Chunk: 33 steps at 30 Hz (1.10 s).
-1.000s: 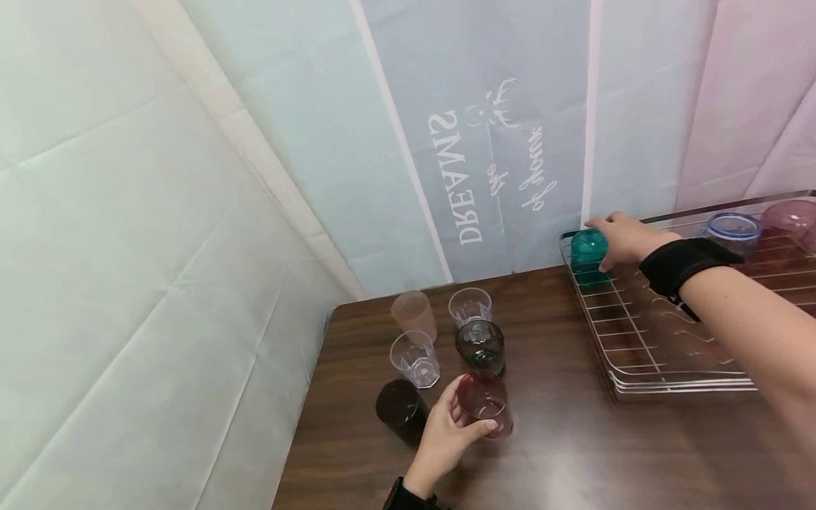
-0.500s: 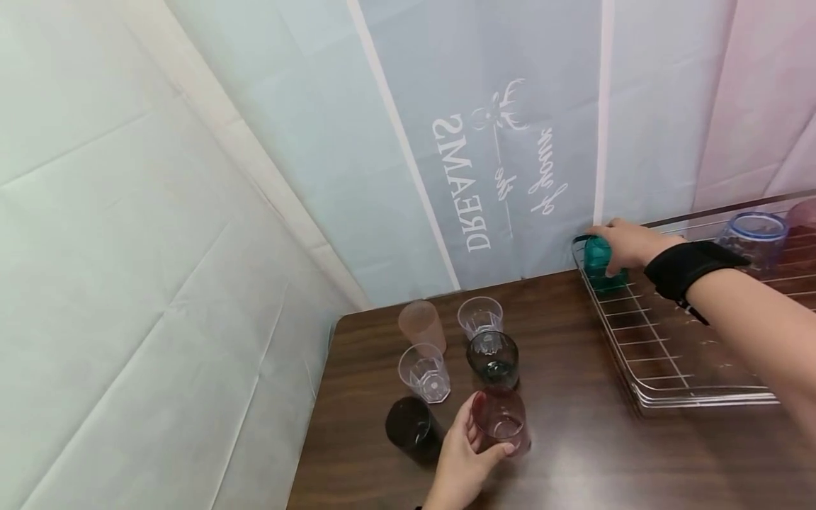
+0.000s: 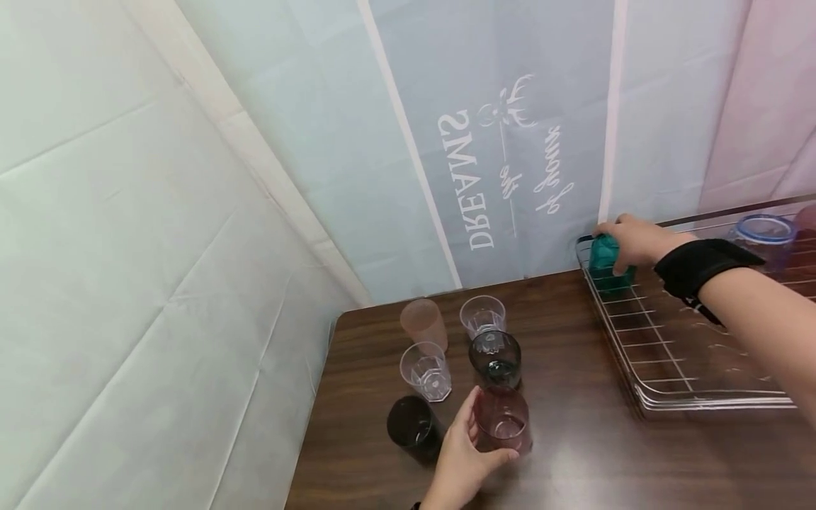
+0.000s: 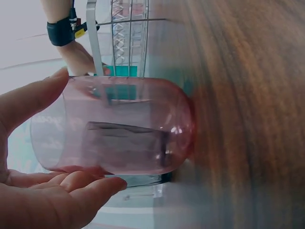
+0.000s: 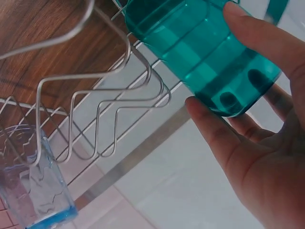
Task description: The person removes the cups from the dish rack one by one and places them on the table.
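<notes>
Down at the table's front, my left hand [image 3: 462,457] holds a reddish-pink tumbler [image 3: 503,418], thumb on one side and fingers on the other. The left wrist view shows this pink tumbler [image 4: 128,126] with its rounded base at the wood. My right hand [image 3: 642,244] reaches to the rack's far left corner and grips a teal glass [image 3: 608,265]. In the right wrist view, thumb and fingers lie around one end of the teal glass [image 5: 205,57]; its other end is among the rack's wires.
A wire rack [image 3: 701,404] fills the right side, with a blue-rimmed glass [image 3: 765,230] farther along it. Left of the rack stand a dark smoky glass [image 3: 496,360], a black glass [image 3: 414,428], a frosted pinkish glass [image 3: 423,322] and clear glasses [image 3: 482,315]. Fabric-covered walls border the table.
The head view has shifted, so the glasses and rack appear farther right and lower. Both hands stay on the same glasses, with little visible movement.
</notes>
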{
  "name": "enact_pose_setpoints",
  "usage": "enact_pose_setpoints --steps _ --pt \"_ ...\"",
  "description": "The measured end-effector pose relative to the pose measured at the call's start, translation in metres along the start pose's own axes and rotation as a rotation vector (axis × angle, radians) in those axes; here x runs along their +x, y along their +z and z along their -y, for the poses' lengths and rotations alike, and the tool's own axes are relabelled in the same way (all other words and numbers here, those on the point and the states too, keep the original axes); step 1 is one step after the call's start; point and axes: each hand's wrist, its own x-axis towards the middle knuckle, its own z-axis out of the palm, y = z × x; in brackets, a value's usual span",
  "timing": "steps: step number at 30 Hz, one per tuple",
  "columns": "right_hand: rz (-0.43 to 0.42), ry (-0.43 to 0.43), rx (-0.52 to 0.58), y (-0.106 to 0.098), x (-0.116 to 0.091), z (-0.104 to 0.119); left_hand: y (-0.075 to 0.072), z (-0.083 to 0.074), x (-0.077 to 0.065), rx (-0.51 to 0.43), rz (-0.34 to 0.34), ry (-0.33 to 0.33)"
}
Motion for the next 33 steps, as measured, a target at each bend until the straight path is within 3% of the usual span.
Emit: enact_pose_setpoints --steps 7,10,13,15,17,20,22,24,27,30,33 --pt "-0.112 -0.005 0.026 -0.018 -0.020 0.004 -0.012 -0.010 -0.004 0.065 -0.050 0.001" --pt "-0.164 -0.003 0.039 -0.027 -0.034 0.008 -0.021 -0.023 -0.012 0.067 -0.083 0.042" --pt "-0.214 -0.011 0.068 -0.034 -0.050 0.015 -0.032 -0.052 -0.007 0.058 -0.075 0.139" --pt "-0.263 -0.020 0.100 -0.036 -0.059 0.022 -0.041 -0.080 0.010 0.056 -0.016 0.223" --pt "-0.319 -0.028 0.184 -0.036 -0.067 0.030 -0.049 -0.109 0.038 0.077 0.089 0.265" --pt "-0.354 -0.030 0.438 -0.027 -0.079 0.044 -0.057 -0.138 0.086 0.099 0.298 0.236" --pt "-0.336 -0.089 0.770 -0.014 -0.084 0.054 -0.055 -0.145 0.116 0.088 0.402 0.170" --pt "-0.270 -0.203 1.130 0.001 -0.087 0.065 -0.047 -0.145 0.141 0.036 0.452 0.121" --pt "-0.057 -0.436 1.585 0.023 -0.083 0.082 -0.030 -0.140 0.167 -0.124 0.472 0.107" --pt "0.133 -0.560 1.740 0.038 -0.078 0.097 -0.018 -0.137 0.181 -0.273 0.483 0.123" --pt "0.217 -0.562 1.774 0.047 -0.075 0.106 -0.018 -0.136 0.184 -0.331 0.481 0.149"
